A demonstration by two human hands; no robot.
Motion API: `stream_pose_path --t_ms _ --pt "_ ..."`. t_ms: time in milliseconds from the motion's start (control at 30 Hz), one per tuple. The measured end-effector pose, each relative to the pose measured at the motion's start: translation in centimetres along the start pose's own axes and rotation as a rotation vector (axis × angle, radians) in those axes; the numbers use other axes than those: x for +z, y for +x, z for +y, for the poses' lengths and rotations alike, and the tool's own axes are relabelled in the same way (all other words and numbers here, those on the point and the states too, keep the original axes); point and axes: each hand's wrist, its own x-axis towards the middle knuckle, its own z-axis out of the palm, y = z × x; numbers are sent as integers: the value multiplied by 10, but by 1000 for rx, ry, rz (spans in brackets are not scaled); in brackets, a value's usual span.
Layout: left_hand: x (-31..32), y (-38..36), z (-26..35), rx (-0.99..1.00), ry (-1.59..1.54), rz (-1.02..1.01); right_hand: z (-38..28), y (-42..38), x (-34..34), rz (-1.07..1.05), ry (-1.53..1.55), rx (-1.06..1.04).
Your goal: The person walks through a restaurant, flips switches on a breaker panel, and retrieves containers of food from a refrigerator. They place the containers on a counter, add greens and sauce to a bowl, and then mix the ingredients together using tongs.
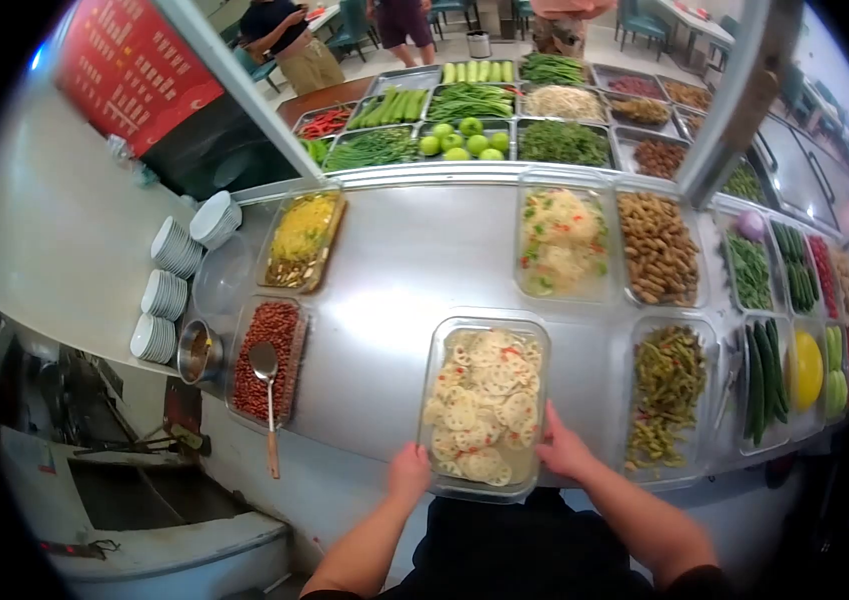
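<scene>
A clear rectangular tray of sliced lotus root with red bits (485, 400) is at the front middle of the steel counter (385, 240). My left hand (410, 472) grips its lower left side, and my right hand (563, 448) grips its lower right side, fingers partly hidden by the rim. To the left is a tray of red peanuts (263, 385) with a metal spoon (267, 372) lying across it. On the right stands a tray of yellow-green pickled vegetables (663, 400).
Behind are trays of noodles (563, 240), boiled peanuts (659, 248) and a yellow-topped dish (303, 235). Stacked white bowls (165, 295) and a metal pot (201, 352) stand left. Vegetable trays and metal posts (745, 100) line the far side, with people beyond.
</scene>
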Motion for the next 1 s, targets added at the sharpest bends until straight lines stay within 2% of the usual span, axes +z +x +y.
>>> stream_pose_path --t_ms 33,100,133,167,233,367,433,467,533,633,733,767,833,900,1000 --pt "-4 4 -7 20 -38 -26 -9 8 7 -4 -9 -6" --pt "-18 22 -19 14 -90 -46 -45 17 9 -111 294 230" --pt "-26 34 -28 5 -137 -72 -55 28 20 -81 343 229" --pt "-35 47 -39 5 -147 -78 -64 39 31 -78 333 235" --pt "-53 75 -55 -14 -292 -175 -85 57 47 64 243 213" --pt "-117 99 -44 76 -306 -58 -132 98 60 136 252 250" --pt "-142 103 -43 651 226 301 -135 129 71 219 45 209" --pt "-141 109 -47 656 221 304 -150 139 73 226 42 208" --pt "-129 122 -61 1052 17 142 -187 163 76 220 229 182" --pt "-98 183 -86 1076 -132 161 -229 192 81 238 373 145" --pt "-104 226 -80 1031 -161 239 -206 231 96 348 534 122" --pt "-107 240 -76 1045 -167 240 -210 225 96 362 534 120" --pt "-117 263 -68 1043 -144 299 -221 195 101 259 520 170" --pt "-124 286 -61 1049 -130 293 -173 179 117 300 330 51" --pt "-126 315 -55 1059 -105 298 -167 109 112 291 311 184"
